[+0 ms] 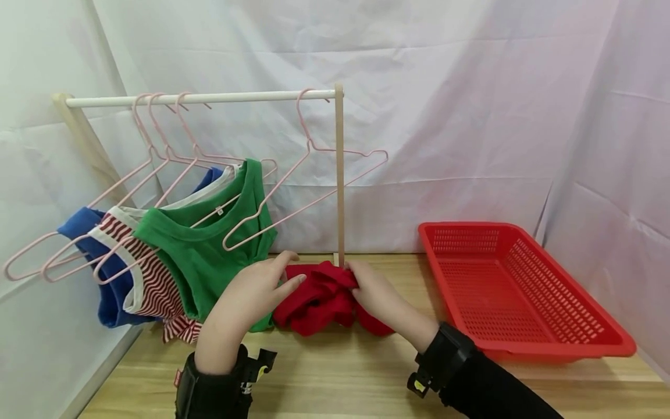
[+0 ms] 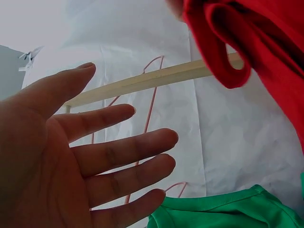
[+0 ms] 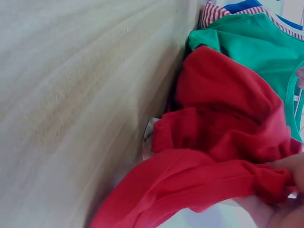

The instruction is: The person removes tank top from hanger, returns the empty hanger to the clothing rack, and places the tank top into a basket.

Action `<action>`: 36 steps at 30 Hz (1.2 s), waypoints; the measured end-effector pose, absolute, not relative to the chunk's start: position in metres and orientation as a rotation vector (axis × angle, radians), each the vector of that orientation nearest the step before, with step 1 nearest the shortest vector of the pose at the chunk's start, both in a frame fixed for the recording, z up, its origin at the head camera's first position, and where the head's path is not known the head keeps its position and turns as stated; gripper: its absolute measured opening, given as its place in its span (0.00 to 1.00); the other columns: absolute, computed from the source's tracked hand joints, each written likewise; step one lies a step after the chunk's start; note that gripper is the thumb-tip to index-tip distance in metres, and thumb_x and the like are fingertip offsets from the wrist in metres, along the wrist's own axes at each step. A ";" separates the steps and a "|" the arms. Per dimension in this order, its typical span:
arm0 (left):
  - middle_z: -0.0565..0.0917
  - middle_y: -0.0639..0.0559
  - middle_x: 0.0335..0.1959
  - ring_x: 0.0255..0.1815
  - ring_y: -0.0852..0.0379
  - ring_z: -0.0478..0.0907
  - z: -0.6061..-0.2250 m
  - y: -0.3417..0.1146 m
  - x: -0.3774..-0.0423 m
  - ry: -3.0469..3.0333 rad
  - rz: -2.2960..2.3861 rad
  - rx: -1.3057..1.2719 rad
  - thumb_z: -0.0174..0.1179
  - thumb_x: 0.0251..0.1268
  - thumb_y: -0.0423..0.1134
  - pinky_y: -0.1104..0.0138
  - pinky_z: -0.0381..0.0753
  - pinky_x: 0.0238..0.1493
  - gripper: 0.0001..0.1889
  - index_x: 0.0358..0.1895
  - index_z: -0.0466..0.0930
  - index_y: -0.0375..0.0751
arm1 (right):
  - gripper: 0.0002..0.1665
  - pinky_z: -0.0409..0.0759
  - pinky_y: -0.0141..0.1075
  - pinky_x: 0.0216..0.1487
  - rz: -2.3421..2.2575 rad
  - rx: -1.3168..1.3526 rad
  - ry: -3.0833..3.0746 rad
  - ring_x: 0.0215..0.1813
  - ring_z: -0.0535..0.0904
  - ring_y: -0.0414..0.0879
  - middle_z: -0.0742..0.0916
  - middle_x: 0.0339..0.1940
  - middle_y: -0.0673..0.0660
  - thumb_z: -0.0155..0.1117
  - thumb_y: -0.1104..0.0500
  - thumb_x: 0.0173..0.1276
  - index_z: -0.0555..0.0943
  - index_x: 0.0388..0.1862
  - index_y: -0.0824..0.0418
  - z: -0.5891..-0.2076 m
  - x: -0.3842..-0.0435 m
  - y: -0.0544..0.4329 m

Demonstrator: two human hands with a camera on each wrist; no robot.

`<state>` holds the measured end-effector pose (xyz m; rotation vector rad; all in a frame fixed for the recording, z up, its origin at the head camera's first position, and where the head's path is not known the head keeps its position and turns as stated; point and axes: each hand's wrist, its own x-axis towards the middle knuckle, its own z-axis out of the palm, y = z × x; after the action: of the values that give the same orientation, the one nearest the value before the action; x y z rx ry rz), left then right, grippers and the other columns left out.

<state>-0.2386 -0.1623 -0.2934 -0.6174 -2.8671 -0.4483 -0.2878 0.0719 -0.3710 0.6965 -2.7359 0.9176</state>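
A crumpled red garment (image 1: 319,302) lies bunched on the wooden tabletop below the rack. My right hand (image 1: 374,291) grips its right side; in the right wrist view the fingers and thumb pinch a fold of the red cloth (image 3: 223,90). At the garment's left stands my left hand (image 1: 256,288), fingers spread. The left wrist view shows that palm (image 2: 42,166) holding nothing, apart from the red cloth (image 2: 270,52). Close behind the left hand hangs a green sleeveless top (image 1: 209,244) on a pink hanger. A bare pink hanger (image 1: 285,180) hangs above the red garment.
The clothes rack has a white rail (image 1: 235,97) and a wooden right post (image 1: 340,192). A red-and-white striped top (image 1: 157,279) and a blue garment (image 1: 115,297) hang at left. A red plastic basket (image 1: 439,273) stands at right. White cloth surrounds the table.
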 end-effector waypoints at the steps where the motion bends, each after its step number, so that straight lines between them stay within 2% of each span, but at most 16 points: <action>1: 0.73 0.59 0.24 0.26 0.60 0.71 -0.293 -0.162 -0.239 -2.867 -0.444 -0.618 0.59 0.70 0.49 0.63 0.73 0.32 0.23 0.61 0.72 0.40 | 0.22 0.76 0.45 0.52 0.943 0.670 -2.711 0.53 0.78 0.52 0.82 0.48 0.57 0.62 0.78 0.58 0.76 0.50 0.62 -0.370 -0.287 0.073; 7: 0.76 0.59 0.27 0.30 0.59 0.74 -0.293 -0.163 -0.238 -2.866 -0.447 -0.618 0.58 0.70 0.50 0.61 0.76 0.37 0.22 0.60 0.72 0.41 | 0.22 0.76 0.46 0.50 1.101 0.516 -2.557 0.51 0.77 0.51 0.81 0.48 0.57 0.61 0.77 0.57 0.75 0.49 0.62 -0.361 -0.279 0.078; 13: 0.76 0.59 0.29 0.29 0.61 0.74 -0.293 -0.161 -0.239 -2.885 -0.466 -0.619 0.59 0.70 0.49 0.62 0.76 0.36 0.22 0.61 0.71 0.42 | 0.23 0.76 0.48 0.52 1.305 0.458 -2.429 0.54 0.77 0.54 0.80 0.51 0.62 0.58 0.76 0.62 0.73 0.57 0.66 -0.339 -0.272 0.090; 21: 0.77 0.59 0.29 0.29 0.61 0.74 -0.292 -0.158 -0.238 -2.904 -0.450 -0.604 0.59 0.69 0.53 0.62 0.77 0.36 0.24 0.61 0.71 0.43 | 0.21 0.78 0.43 0.43 1.352 0.359 -2.435 0.48 0.78 0.50 0.81 0.51 0.58 0.56 0.71 0.67 0.76 0.59 0.60 -0.317 -0.257 0.113; 27: 0.77 0.58 0.29 0.28 0.61 0.74 -0.292 -0.157 -0.238 -2.925 -0.443 -0.586 0.59 0.68 0.53 0.62 0.77 0.35 0.24 0.61 0.71 0.43 | 0.20 0.81 0.38 0.38 1.519 0.333 -2.338 0.41 0.81 0.48 0.84 0.41 0.59 0.56 0.70 0.68 0.77 0.57 0.58 -0.305 -0.253 0.130; 31: 0.77 0.58 0.29 0.28 0.61 0.74 -0.290 -0.156 -0.239 -2.928 -0.438 -0.593 0.59 0.69 0.53 0.62 0.77 0.35 0.24 0.60 0.71 0.43 | 0.19 0.80 0.34 0.33 1.493 0.299 -2.286 0.34 0.78 0.47 0.83 0.34 0.61 0.56 0.70 0.66 0.78 0.54 0.59 -0.297 -0.255 0.145; 36: 0.78 0.57 0.30 0.28 0.61 0.74 -0.291 -0.155 -0.238 -2.933 -0.449 -0.589 0.59 0.69 0.53 0.62 0.77 0.34 0.24 0.60 0.71 0.44 | 0.20 0.80 0.31 0.31 1.462 0.246 -2.207 0.32 0.78 0.41 0.82 0.34 0.62 0.56 0.71 0.64 0.78 0.56 0.63 -0.281 -0.254 0.166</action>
<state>-0.2384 -0.1547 -0.2915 -0.5889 -2.9326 -0.4493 -0.2538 0.1657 -0.2806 0.2464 -2.2074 1.4620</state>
